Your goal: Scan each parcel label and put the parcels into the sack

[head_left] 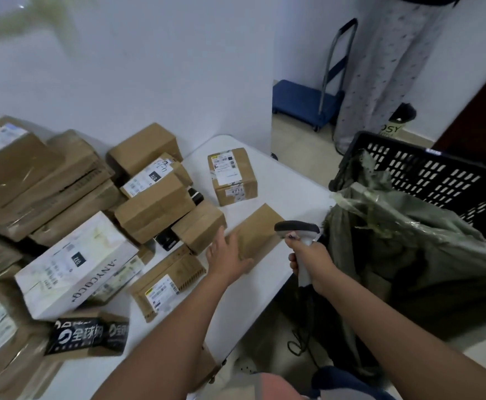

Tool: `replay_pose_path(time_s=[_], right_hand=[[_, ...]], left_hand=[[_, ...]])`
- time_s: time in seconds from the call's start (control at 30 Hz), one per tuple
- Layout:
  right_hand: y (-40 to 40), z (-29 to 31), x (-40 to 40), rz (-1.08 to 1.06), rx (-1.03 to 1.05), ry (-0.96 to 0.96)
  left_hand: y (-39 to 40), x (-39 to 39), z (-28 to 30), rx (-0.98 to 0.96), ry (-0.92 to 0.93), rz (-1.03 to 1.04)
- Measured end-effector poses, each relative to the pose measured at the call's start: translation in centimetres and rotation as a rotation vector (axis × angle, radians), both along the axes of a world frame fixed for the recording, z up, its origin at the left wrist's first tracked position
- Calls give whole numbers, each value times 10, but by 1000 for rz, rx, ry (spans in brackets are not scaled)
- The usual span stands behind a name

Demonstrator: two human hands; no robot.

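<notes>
Indoors, white table crowded with parcels, white wall behind

A plain brown cardboard parcel lies flat near the right edge of the white table, its visible top bare of any label, one corner pointing away from the person. Behind it stands a small brown carton with a white shipping label on top and a sticker reading 4713 on its near side. To the left, many more brown cardboard parcels are heaped together, several showing white barcode labels, along with a long white box tilted on the heap. A crumpled grey-green woven sack hangs open just beside the table's right edge, draped against a black plastic basket.
</notes>
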State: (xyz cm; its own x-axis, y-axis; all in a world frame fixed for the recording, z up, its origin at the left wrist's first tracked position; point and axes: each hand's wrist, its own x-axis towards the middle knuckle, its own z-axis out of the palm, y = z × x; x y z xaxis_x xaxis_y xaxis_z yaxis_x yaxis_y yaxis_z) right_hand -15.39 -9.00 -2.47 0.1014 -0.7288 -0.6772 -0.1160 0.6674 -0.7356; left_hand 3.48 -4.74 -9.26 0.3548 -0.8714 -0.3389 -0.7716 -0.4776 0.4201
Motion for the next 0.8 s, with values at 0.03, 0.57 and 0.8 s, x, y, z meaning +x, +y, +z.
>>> replay_pose_path(time_s=[0.03,0.57,0.8], right_hand=[[-2,1,-3,-8,-2,5],[-13,-18,-12,-34,53,16],[-13,-17,-15,-21,60,2]], left_hand=[[-6,2,-3,38,-4,-24],[44,44,-16,10,373,327],[21,-21,-17,98,-96,92]])
